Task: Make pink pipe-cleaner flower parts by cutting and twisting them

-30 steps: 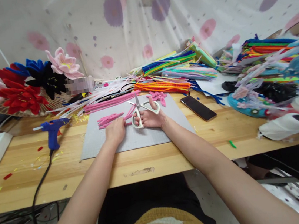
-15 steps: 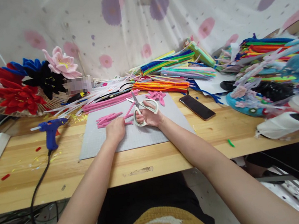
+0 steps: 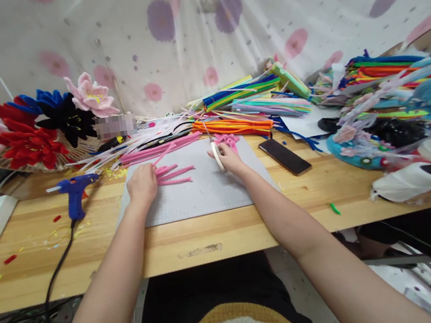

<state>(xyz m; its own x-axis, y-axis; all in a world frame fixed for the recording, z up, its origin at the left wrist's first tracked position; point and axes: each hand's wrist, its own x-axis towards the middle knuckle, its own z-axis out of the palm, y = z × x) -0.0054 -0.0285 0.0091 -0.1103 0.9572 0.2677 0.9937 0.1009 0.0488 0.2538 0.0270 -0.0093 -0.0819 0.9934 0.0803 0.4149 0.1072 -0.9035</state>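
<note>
Head view: left hand (image 3: 143, 184) has fingers closed on a pink strip (image 3: 165, 152), right hand (image 3: 230, 160) on scissors (image 3: 217, 156). Best hold the strip taut, scissors square to it.

Site: craft workshop, by appearance. Wooden workbench (image 3: 242, 229); grey mat (image 3: 205, 201) bearing pink stems (image 3: 176, 181). Clock centred on mat: blue glue gun (image 3: 75, 197) at nine, fuzzy flowers (image 3: 29, 149) at ten, orange stem bundle (image 3: 234, 125) at one, white roll (image 3: 407, 184) at three, red scrap (image 3: 10, 259) between eight and nine.
</note>
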